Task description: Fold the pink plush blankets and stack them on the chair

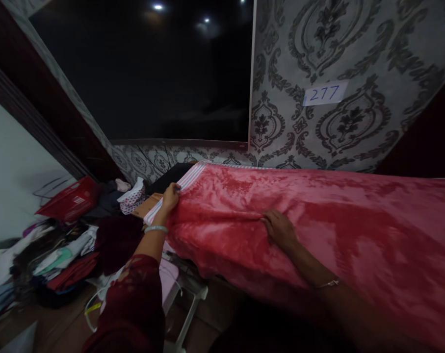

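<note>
A red and pink plush blanket (369,235) is spread over a long raised surface along the wall. A striped white cloth (195,175) shows along its left and far edges. At the blanket's left end, my left hand (170,197) is closed on the border, with a pale bangle on the wrist. My right hand (280,229) pinches the blanket near its middle, fingertips at the end of a raised fold. That fold runs between my two hands. The blanket's near side hangs down over the edge, and what lies beneath it is mostly hidden.
A large dark television (163,73) hangs on the patterned wall, beside a paper label (324,93) reading 277. On the left are a red basket (69,198), heaped clothes (65,260) and a dotted white bag (132,198). A pink stool-like seat (168,279) stands below.
</note>
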Action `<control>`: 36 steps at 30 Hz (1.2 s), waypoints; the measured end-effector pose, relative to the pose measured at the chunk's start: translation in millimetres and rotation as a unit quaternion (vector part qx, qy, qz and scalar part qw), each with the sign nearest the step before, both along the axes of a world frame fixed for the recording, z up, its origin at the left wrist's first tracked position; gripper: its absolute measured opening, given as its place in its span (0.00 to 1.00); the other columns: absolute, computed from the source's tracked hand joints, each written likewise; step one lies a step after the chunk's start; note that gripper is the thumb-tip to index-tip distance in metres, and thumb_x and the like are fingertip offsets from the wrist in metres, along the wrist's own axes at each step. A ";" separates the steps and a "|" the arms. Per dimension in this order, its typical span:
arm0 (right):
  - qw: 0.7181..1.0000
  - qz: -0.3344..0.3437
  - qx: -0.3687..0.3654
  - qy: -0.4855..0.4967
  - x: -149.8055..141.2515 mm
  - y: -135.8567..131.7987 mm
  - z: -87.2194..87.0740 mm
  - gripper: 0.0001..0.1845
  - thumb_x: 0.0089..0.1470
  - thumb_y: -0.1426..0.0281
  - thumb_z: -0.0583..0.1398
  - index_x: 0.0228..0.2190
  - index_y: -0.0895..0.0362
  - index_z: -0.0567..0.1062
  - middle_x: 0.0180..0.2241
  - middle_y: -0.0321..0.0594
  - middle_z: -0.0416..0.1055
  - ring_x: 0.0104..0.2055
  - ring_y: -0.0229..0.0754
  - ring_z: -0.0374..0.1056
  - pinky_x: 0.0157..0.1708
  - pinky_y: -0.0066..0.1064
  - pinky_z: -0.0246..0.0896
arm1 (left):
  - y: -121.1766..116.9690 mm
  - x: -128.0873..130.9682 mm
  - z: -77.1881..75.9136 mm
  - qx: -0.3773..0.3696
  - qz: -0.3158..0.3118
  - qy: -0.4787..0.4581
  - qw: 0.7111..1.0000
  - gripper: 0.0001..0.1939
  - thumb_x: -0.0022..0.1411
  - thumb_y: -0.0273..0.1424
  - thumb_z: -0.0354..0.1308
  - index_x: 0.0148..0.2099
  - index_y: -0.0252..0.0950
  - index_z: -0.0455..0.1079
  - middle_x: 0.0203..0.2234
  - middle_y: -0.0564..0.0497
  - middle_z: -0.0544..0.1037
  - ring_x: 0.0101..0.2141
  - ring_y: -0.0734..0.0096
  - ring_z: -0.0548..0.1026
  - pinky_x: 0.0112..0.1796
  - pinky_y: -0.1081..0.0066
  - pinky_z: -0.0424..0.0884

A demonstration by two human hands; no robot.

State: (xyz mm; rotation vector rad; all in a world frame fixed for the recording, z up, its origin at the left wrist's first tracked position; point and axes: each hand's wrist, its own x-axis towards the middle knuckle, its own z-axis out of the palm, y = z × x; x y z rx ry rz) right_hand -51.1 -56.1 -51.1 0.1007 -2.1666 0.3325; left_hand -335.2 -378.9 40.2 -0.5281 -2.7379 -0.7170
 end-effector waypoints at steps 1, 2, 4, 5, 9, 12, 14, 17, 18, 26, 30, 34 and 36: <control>1.000 -0.001 0.002 -0.001 -0.1 -0.1 0.1 0.22 0.72 0.61 0.46 0.32 0.55 0.72 0.30 0.43 0.71 0.34 0.45 0.67 0.35 0.34 0.61 | -2.5 -2.6 1.0 0.013 0.003 0.009 1.000 0.17 0.58 0.20 0.46 0.47 0.34 0.69 0.33 0.49 0.75 0.35 0.66 0.74 0.38 0.68 0.69; 1.000 -0.002 0.002 -0.005 -0.1 -0.2 0.1 0.22 0.72 0.61 0.46 0.31 0.55 0.72 0.30 0.43 0.71 0.33 0.45 0.67 0.35 0.34 0.61 | -4.2 -4.5 1.4 0.023 0.003 0.016 1.000 0.18 0.56 0.19 0.46 0.46 0.34 0.70 0.34 0.48 0.75 0.37 0.66 0.74 0.40 0.68 0.70; 1.000 -0.007 0.000 -0.011 0.2 -0.6 0.2 0.23 0.72 0.60 0.45 0.31 0.55 0.71 0.29 0.42 0.71 0.33 0.45 0.67 0.34 0.34 0.61 | -5.0 -6.6 0.4 0.035 -0.002 0.025 0.999 0.17 0.51 0.18 0.47 0.40 0.35 0.72 0.33 0.48 0.75 0.38 0.65 0.74 0.44 0.66 0.70; 1.000 -0.011 -0.002 -0.012 0.4 -0.9 0.2 0.23 0.72 0.60 0.45 0.31 0.54 0.71 0.29 0.42 0.71 0.33 0.45 0.67 0.34 0.34 0.61 | -4.3 -6.8 -0.8 0.037 -0.008 0.025 0.999 0.17 0.49 0.18 0.47 0.37 0.35 0.72 0.33 0.48 0.75 0.38 0.65 0.74 0.44 0.66 0.70; 1.000 -0.013 -0.007 -0.006 0.8 -1.9 0.6 0.24 0.72 0.59 0.44 0.32 0.55 0.72 0.30 0.43 0.71 0.33 0.45 0.67 0.35 0.34 0.61 | 0.5 -3.5 -5.3 0.030 -0.025 0.020 0.999 0.13 0.47 0.19 0.48 0.31 0.35 0.72 0.30 0.49 0.75 0.37 0.65 0.74 0.44 0.67 0.70; 1.000 -0.006 -0.004 -0.001 0.6 -1.8 1.5 0.23 0.72 0.59 0.45 0.33 0.55 0.72 0.30 0.43 0.71 0.34 0.45 0.68 0.35 0.34 0.61 | 1.9 1.3 -3.2 0.010 -0.027 0.024 0.999 0.13 0.48 0.18 0.50 0.30 0.35 0.73 0.31 0.48 0.75 0.37 0.64 0.75 0.43 0.67 0.70; 1.000 -0.003 -0.004 0.003 0.5 -1.2 1.7 0.23 0.72 0.60 0.46 0.33 0.55 0.73 0.30 0.43 0.71 0.34 0.45 0.68 0.35 0.34 0.61 | 2.6 7.1 0.9 -0.007 -0.026 0.032 0.999 0.12 0.50 0.18 0.50 0.30 0.35 0.73 0.32 0.46 0.76 0.37 0.62 0.75 0.43 0.65 0.70; 1.000 0.002 -0.008 -0.002 0.4 0.2 0.9 0.21 0.71 0.61 0.47 0.34 0.55 0.74 0.32 0.44 0.72 0.35 0.46 0.68 0.36 0.34 0.62 | 8.0 25.2 7.3 -0.033 -0.028 0.055 0.998 0.11 0.55 0.20 0.52 0.32 0.35 0.75 0.38 0.41 0.77 0.43 0.55 0.74 0.46 0.60 0.69; 1.000 0.002 -0.009 -0.007 0.4 0.6 0.5 0.20 0.71 0.62 0.48 0.34 0.55 0.74 0.32 0.44 0.72 0.35 0.46 0.68 0.36 0.34 0.62 | 11.7 34.3 8.2 -0.046 -0.043 0.069 0.996 0.11 0.57 0.22 0.52 0.35 0.35 0.75 0.40 0.40 0.77 0.45 0.52 0.73 0.47 0.58 0.68; 1.000 0.000 -0.018 -0.022 -2.3 1.9 -4.4 0.19 0.71 0.63 0.49 0.33 0.55 0.73 0.32 0.43 0.71 0.36 0.46 0.66 0.37 0.34 0.61 | 57.6 99.7 -16.2 -0.172 -0.348 0.131 0.912 0.12 0.67 0.35 0.54 0.48 0.36 0.72 0.43 0.42 0.76 0.47 0.55 0.72 0.52 0.55 0.65; 0.999 -0.010 -0.030 -0.032 -1.8 3.0 0.6 0.18 0.71 0.64 0.48 0.34 0.55 0.73 0.33 0.44 0.71 0.37 0.46 0.66 0.38 0.35 0.61 | 67.0 94.8 -19.5 -0.150 -0.307 0.114 0.933 0.09 0.67 0.28 0.48 0.38 0.38 0.70 0.35 0.45 0.75 0.39 0.60 0.72 0.45 0.61 0.68; 0.998 -0.014 -0.053 -0.031 2.4 3.3 14.6 0.17 0.71 0.64 0.48 0.36 0.55 0.73 0.34 0.45 0.71 0.39 0.48 0.66 0.40 0.36 0.62 | 68.5 89.8 -5.2 -0.154 -0.269 0.142 0.940 0.09 0.67 0.28 0.47 0.36 0.39 0.66 0.31 0.46 0.73 0.36 0.60 0.72 0.41 0.63 0.67; 0.998 -0.011 -0.057 -0.032 4.1 2.5 22.2 0.16 0.70 0.64 0.49 0.36 0.55 0.73 0.34 0.45 0.71 0.39 0.48 0.66 0.41 0.37 0.62 | 68.3 90.8 3.1 -0.159 -0.263 0.150 0.940 0.08 0.67 0.30 0.47 0.35 0.40 0.64 0.29 0.47 0.72 0.34 0.61 0.72 0.38 0.64 0.66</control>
